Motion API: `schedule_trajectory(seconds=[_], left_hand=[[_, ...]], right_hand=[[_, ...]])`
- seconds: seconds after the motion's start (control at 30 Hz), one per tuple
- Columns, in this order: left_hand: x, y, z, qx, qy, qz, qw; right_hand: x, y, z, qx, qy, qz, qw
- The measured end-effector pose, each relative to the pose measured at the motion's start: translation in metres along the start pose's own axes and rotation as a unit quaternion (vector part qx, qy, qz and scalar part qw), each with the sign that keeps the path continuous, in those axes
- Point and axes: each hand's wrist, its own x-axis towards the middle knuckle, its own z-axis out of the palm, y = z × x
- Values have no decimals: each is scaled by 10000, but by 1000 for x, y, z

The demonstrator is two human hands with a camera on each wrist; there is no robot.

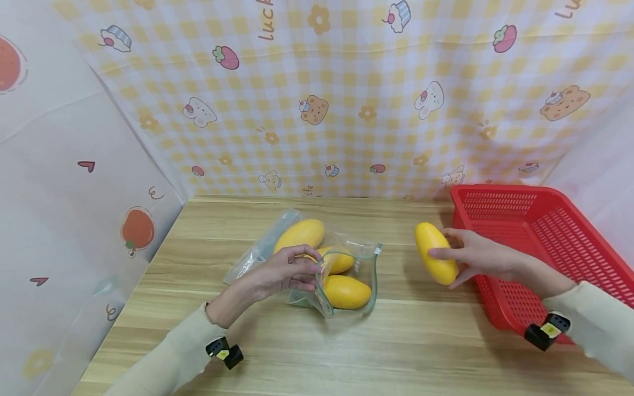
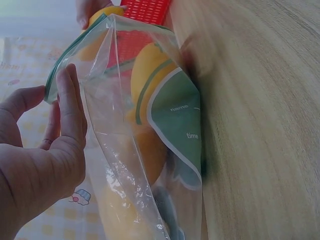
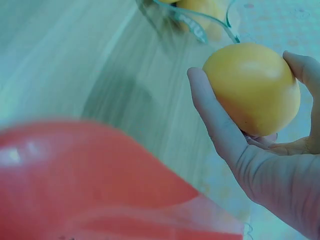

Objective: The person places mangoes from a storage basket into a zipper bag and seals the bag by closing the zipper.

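A clear zip bag point(image 1: 373, 278) with a green-edged mouth lies on the table, its opening facing right. Inside are three yellow mangoes: one at the back point(image 1: 304, 234), one in the middle point(image 1: 340, 263) and one near the mouth point(image 1: 346, 292). My left hand point(image 1: 284, 272) pinches the bag's rim between thumb and fingers, as the left wrist view point(image 2: 50, 95) shows. To the right of the bag, my right hand point(image 1: 473, 256) grips another mango point(image 1: 435, 253) above the table, thumb on one side and fingers on the other.
A red slotted plastic basket point(image 1: 500, 297) stands on the right of the table, under the right forearm. The wooden table point(image 1: 396, 352) meets a checked, printed cloth point(image 1: 346, 137) at the back and a pale printed sheet point(image 1: 64, 203) on the left.
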Motion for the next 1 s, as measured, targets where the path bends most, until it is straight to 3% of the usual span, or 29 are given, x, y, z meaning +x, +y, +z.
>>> schedule_trajectory(seconds=[0.83,1.0], left_hand=[[-2,6,8,162,-19,28,9999],[-2,7,10,258,-33,47,9997]], right_hand=[[-1,-3,52,595,-1011,83,9931],[0,-2,62,619,-1002,153,9929]])
